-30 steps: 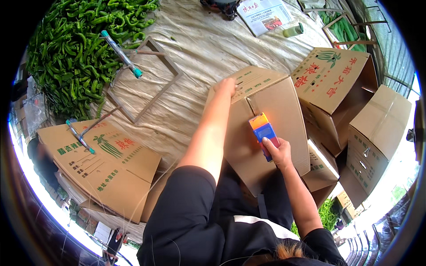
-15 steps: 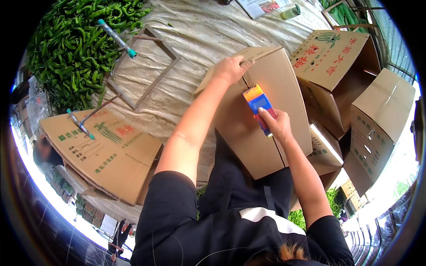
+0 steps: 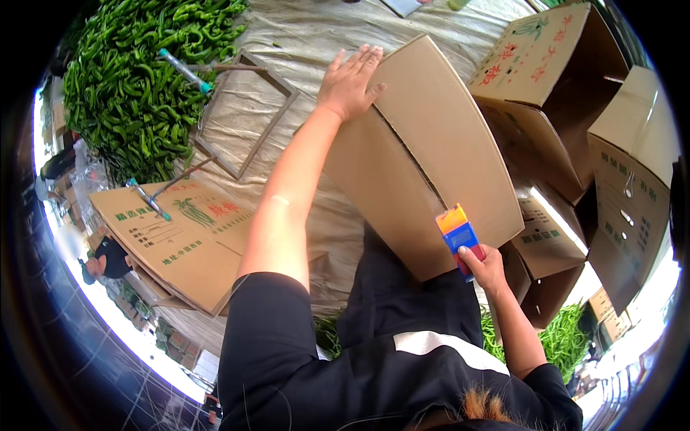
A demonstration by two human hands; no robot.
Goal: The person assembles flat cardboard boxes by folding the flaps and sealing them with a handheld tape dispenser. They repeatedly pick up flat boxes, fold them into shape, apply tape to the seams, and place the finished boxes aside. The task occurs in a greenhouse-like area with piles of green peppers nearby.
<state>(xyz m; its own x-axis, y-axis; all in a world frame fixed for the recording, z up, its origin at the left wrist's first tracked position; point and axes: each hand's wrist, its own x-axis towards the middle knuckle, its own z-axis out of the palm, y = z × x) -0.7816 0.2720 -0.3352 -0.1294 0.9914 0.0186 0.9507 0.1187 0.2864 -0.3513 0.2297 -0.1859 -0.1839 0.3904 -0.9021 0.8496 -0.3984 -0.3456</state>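
Note:
A brown cardboard box [image 3: 460, 136] stands tilted in front of my legs, with two closed flaps meeting at a dark seam. My left hand [image 3: 351, 83] lies flat on its far left edge, fingers stretched out, thumb near the top of the seam. In my right hand [image 3: 486, 264] is a blue, orange and red tape dispenser [image 3: 457, 233]. Its orange end sits at the near end of the seam, close to the box's near edge. Whether tape lies on the seam I cannot tell.
A heap of green peppers [image 3: 136, 86] lies far left on a pale sheet [image 3: 302, 36]. Beside it rests a metal frame [image 3: 266, 122] with wrapped handles. Flattened printed cartons [image 3: 172, 237] are stacked at left. Open cartons [image 3: 532, 65] crowd the right, with more peppers [image 3: 564, 337] behind.
My right hand has moved the tape dispenser toward me and right along the seam. My left hand has shifted up and left to the box's edge, its fingers now flatter.

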